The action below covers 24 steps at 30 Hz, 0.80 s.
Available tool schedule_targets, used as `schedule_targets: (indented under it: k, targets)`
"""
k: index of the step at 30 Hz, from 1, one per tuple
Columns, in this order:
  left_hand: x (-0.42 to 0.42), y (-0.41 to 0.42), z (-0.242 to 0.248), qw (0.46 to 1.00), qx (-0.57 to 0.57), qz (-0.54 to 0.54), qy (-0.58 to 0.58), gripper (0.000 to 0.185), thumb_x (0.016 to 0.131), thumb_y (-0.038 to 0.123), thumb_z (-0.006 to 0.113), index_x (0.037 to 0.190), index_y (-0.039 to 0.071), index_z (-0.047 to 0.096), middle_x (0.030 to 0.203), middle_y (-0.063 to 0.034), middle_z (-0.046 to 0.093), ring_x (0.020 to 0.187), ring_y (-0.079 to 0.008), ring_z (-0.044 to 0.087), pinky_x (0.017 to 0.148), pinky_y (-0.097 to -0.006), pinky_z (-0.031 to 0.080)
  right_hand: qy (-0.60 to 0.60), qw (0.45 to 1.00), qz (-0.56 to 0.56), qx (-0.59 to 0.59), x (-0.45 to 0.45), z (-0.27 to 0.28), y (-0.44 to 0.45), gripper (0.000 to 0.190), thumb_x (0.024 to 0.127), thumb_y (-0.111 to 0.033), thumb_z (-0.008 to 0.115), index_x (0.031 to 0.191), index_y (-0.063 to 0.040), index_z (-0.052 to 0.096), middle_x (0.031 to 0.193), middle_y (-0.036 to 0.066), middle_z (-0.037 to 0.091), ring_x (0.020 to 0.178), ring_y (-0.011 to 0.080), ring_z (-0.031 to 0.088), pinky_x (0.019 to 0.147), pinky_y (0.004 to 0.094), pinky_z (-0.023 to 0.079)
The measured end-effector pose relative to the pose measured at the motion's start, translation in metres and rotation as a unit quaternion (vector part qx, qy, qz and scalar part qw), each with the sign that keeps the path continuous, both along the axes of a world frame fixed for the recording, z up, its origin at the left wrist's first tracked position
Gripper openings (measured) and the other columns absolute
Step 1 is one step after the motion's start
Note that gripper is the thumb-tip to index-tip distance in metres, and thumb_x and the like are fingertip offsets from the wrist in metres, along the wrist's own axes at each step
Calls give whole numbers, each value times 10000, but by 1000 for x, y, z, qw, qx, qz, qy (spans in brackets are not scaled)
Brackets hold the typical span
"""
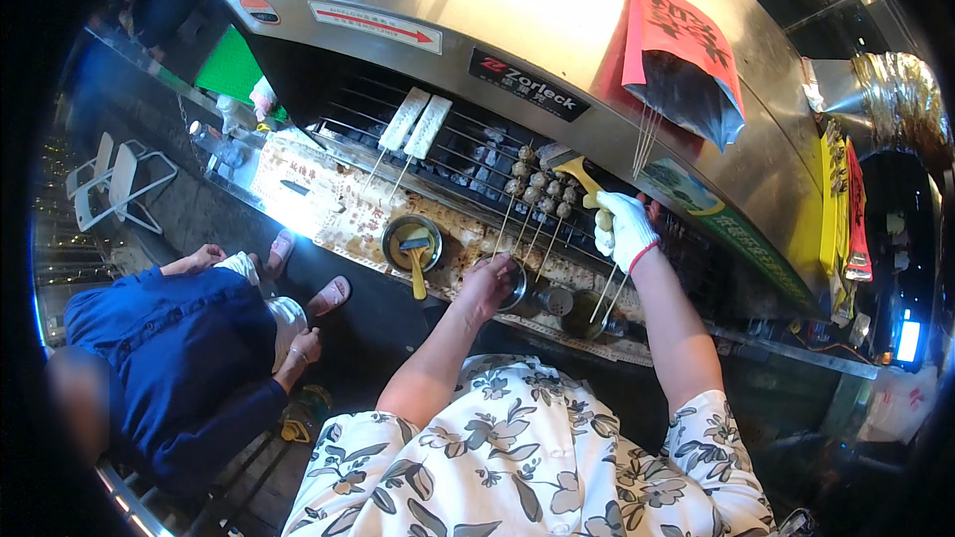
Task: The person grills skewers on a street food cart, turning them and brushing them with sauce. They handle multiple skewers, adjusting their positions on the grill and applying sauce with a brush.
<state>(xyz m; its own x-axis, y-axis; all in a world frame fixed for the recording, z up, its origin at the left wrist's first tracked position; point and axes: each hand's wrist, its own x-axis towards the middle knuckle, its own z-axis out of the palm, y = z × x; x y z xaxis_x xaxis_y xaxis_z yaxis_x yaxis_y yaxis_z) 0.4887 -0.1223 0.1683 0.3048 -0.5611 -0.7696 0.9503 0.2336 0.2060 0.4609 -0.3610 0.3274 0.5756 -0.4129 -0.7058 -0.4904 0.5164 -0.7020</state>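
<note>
My right hand [625, 230], in a white knitted glove with a red cuff edge, grips the yellow handle of a basting brush [578, 170]. The bristles are at the far end of several meatball skewers [539, 191] lying side by side on the charcoal grill [455, 171]. Bare, my left hand [489, 285] has its curled fingers at the stick end of the leftmost skewer. It partly hides a metal bowl [516, 287]. Below the right hand, two more skewer sticks [612, 292] jut toward me; their food ends are hidden.
Two pale, flat skewered pieces [415, 123] lie on the grill's left. A sauce bowl [412, 242] with another brush [418, 268] and a shaker can [556, 300] stand on the stained front ledge [351, 227]. A steel hood [477, 7] overhangs the grill. A person in blue [186, 358] is at left.
</note>
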Motion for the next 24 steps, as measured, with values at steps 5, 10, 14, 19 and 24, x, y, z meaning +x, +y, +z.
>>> schedule_targets:
  k: [5,10,14,19,24]
  targets:
    - [0,7,-4,997,-2,77,5,107,926,194,693,925,117,619,828,3,627,650,-92,515,561,-257,415,3,1000,10,4,-9,-6,1,239,955,-264,563,994,-38,627,549,21,449,352,150,383,333,313,289]
    - [-4,7,0,992,20,119,18,95,930,188,686,917,125,617,802,19,605,650,-85,513,561,-233,399,3,1000,14,12,-12,-4,-3,245,955,-270,566,1004,-39,632,551,21,454,353,152,389,329,315,292]
    - [-14,-2,-5,993,-62,67,82,57,945,165,658,931,119,627,789,28,594,640,-77,497,558,-220,387,-5,1000,20,16,-13,-5,-2,243,957,-264,565,1002,-35,633,547,21,454,353,149,390,327,310,286]
    - [-18,-15,5,996,-45,73,26,43,959,147,626,949,108,643,784,31,596,635,-70,482,555,-225,370,-2,999,51,2,-34,6,12,214,961,-229,560,936,-29,630,541,32,468,345,143,387,329,308,285]
    - [-17,-14,-4,995,-55,73,30,45,958,144,622,953,106,645,778,36,591,635,-67,478,552,-227,364,25,992,109,-50,-51,22,26,213,957,-212,570,919,-10,623,543,46,488,342,138,383,336,286,284]
